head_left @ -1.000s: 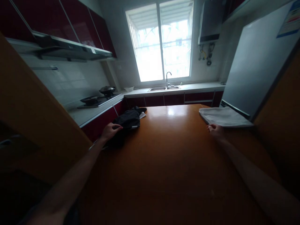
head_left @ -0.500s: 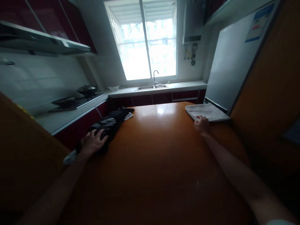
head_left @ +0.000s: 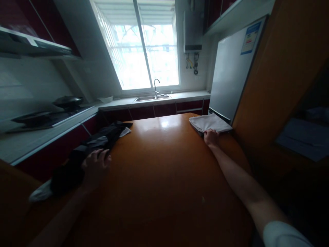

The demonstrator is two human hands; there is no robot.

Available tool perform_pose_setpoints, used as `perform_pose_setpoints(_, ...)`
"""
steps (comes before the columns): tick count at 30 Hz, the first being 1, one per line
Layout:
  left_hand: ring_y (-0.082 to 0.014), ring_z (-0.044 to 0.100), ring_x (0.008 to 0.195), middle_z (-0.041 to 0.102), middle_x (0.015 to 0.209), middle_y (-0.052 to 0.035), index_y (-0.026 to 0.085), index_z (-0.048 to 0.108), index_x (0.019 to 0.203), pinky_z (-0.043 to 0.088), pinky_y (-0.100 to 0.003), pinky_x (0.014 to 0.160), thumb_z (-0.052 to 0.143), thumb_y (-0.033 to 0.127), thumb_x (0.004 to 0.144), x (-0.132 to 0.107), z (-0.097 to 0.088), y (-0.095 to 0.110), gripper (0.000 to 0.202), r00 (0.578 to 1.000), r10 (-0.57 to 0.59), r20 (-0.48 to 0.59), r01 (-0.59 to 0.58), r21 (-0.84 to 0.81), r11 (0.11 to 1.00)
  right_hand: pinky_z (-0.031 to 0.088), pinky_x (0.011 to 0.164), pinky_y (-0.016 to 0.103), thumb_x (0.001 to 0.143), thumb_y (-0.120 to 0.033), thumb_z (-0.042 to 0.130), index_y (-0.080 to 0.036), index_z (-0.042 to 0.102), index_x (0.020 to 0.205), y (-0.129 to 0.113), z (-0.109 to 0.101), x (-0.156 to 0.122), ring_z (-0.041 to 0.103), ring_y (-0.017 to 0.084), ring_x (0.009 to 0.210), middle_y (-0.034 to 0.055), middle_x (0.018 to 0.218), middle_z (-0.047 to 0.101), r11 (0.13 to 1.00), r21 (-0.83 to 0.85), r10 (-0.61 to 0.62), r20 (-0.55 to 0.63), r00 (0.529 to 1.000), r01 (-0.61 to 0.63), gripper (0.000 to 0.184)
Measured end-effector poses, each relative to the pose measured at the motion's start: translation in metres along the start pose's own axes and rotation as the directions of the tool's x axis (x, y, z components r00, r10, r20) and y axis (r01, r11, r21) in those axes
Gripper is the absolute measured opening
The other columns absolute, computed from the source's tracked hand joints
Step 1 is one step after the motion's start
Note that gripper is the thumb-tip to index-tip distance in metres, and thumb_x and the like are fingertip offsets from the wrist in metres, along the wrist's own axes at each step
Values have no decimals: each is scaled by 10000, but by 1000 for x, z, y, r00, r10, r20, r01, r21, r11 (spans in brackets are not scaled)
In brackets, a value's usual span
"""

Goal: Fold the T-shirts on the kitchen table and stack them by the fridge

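A folded white cloth [head_left: 212,121] lies at the far right of the brown wooden table [head_left: 159,164], with something dark showing under its near edge. My right hand [head_left: 211,138] is closed on that near edge, the fingers curled over it. On the left of the table is a crumpled black and grey garment [head_left: 96,141] with pale patches at its ends. Beside the garment's right edge is my left hand [head_left: 96,167], dim and slightly blurred, its fingers loosely bent and apart, holding nothing. Whether it still touches the garment I cannot tell.
Beyond the table runs a white counter with a sink [head_left: 151,98] and tap under a bright window. A stove with a lidded pan [head_left: 68,102] stands at the left. A fridge [head_left: 227,75] and a wooden panel [head_left: 267,75] rise at the right.
The view has turned right, so the room appears shifted left. My left hand has drawn back off the garment to its right side. My right hand has closed on the white cloth's near edge.
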State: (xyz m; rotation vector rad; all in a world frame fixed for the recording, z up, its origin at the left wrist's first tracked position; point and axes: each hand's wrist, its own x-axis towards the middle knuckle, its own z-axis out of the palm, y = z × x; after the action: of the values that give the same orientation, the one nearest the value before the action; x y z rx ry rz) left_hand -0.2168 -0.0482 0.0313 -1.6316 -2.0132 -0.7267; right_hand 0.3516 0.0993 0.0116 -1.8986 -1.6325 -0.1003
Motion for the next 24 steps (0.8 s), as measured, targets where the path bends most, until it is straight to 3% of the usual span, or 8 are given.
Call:
perform_pose_setpoints(7, -293, 576, 1253, 670, 1254, -75, 303, 661, 1139, 404, -462, 1101, 406, 388, 900, -14, 15, 97, 359, 954, 195, 229, -104, -356, 929, 393, 911, 398, 996, -270, 441, -185, 717, 874, -59, -28, -35, 561, 282, 997, 128, 981, 682, 947, 193, -245, -77, 966, 256, 314)
perform_pose_setpoints(11, -263, 615, 1225, 673, 1280, -94, 219, 635, 1241, 458, -380, 1073, 380, 440, 923, -17, 32, 125, 464, 933, 184, 310, 17, -549, 836, 446, 830, 336, 985, -331, 538, -207, 713, 756, -119, -47, -94, 585, 220, 871, 71, 856, 666, 745, 535, -480, 16, 877, 398, 313)
perform_pose_setpoints(12, -257, 610, 1237, 657, 1319, -99, 202, 613, 1287, 461, -370, 1072, 361, 458, 938, -18, 35, 127, 501, 935, 161, 315, 52, -572, 818, 459, 791, 315, 985, -368, 554, -204, 727, 769, -131, -52, -109, 591, 194, 815, 59, 856, 673, 648, 649, -581, 82, 810, 399, 322)
perform_pose_setpoints(15, -255, 605, 1245, 625, 1380, -115, 167, 545, 1391, 468, -376, 1059, 327, 449, 975, -20, 41, 122, 548, 930, 79, 360, 140, -544, 827, 493, 748, 271, 958, -462, 613, -206, 771, 1014, -154, -66, -142, 637, 160, 801, 45, 961, 726, 355, 902, -880, 234, 413, 245, 306)
perform_pose_setpoints(16, -267, 605, 1237, 635, 1363, -121, 159, 540, 1401, 467, -396, 1054, 346, 438, 975, -21, 41, 118, 545, 924, 62, 378, 144, -494, 858, 500, 759, 268, 950, -469, 626, -203, 768, 1064, -156, -67, -147, 648, 160, 820, 53, 1000, 733, 313, 927, -911, 231, 342, 206, 323)
perform_pose_setpoints(17, -288, 603, 1227, 646, 1340, -128, 153, 550, 1397, 466, -423, 1047, 380, 433, 970, -23, 41, 113, 539, 918, 55, 393, 128, -426, 895, 505, 774, 271, 946, -461, 633, -195, 768, 1075, -156, -65, -149, 655, 163, 837, 63, 1022, 737, 300, 933, -915, 222, 336, 198, 325)
perform_pose_setpoints(21, -341, 594, 1166, 667, 1240, -129, 181, 661, 1278, 466, -478, 990, 522, 423, 935, -28, 34, 97, 442, 899, 109, 423, -33, -183, 983, 504, 749, 286, 937, -332, 613, -168, 782, 900, -143, -36, -135, 652, 175, 801, 69, 924, 749, 468, 845, -755, 231, 613, 259, 239)
perform_pose_setpoints(24, -319, 606, 1109, 683, 1128, -104, 215, 726, 1137, 463, -455, 965, 568, 356, 929, -26, 26, 95, 297, 902, 172, 396, -114, -166, 979, 484, 695, 282, 890, -254, 606, -165, 773, 814, -133, -9, -122, 652, 185, 753, 47, 799, 749, 609, 761, -610, 268, 746, 225, 203)
